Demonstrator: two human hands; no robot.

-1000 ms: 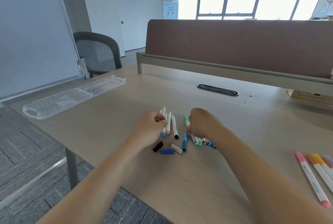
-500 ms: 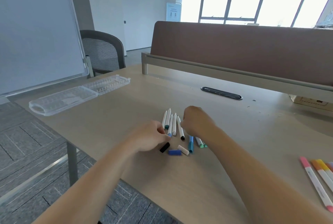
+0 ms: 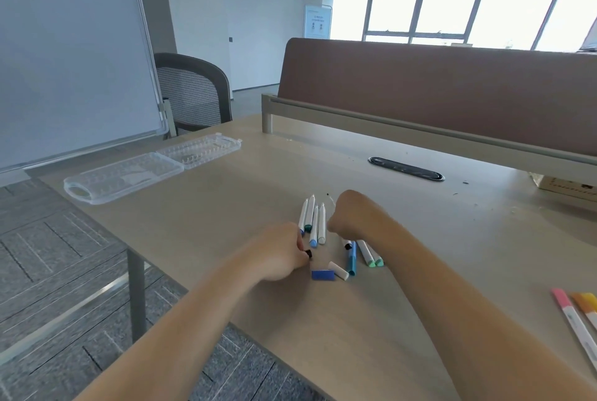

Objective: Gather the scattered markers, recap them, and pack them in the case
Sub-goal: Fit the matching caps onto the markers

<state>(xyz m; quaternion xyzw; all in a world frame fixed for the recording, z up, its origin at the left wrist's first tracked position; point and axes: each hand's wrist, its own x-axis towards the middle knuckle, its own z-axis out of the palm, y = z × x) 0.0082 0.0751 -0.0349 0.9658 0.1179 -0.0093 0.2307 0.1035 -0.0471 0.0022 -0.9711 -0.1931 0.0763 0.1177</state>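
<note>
Presently: one cap and one marker in hand, the rest loose on the desk

Nearest, at the right edge of the desk [image 3: 226, 207], a pink marker [image 3: 571, 320] lies beside an orange marker [image 3: 581, 305]; both are partly cut off by the frame.

The left hand [image 3: 277, 255] is low at the desk surface. Its thumb and forefinger pinch a black cap [image 3: 308, 253], and the other fingers are curled under. Just right of it a blue cap [image 3: 323, 274] touches a white cap [image 3: 338, 270]. Next come a blue marker [image 3: 352, 260] and two green-capped markers [image 3: 368, 253], lying close together.

The right hand [image 3: 352, 216] is a fist with its fingers curled round a black-ended marker [image 3: 347, 244], whose thin tip pokes out on the far side. The grip itself is hidden.

Between and just beyond the hands, four white markers [image 3: 313, 219] lie side by side, coloured ends toward the person.

Far left, well apart from the markers, the clear plastic case [image 3: 129, 171] lies open, both halves flat.

Beyond are a cable grommet [image 3: 405, 168], a brown divider panel [image 3: 436, 93], a mesh office chair [image 3: 193, 90] and a whiteboard [image 3: 64, 45].
</note>
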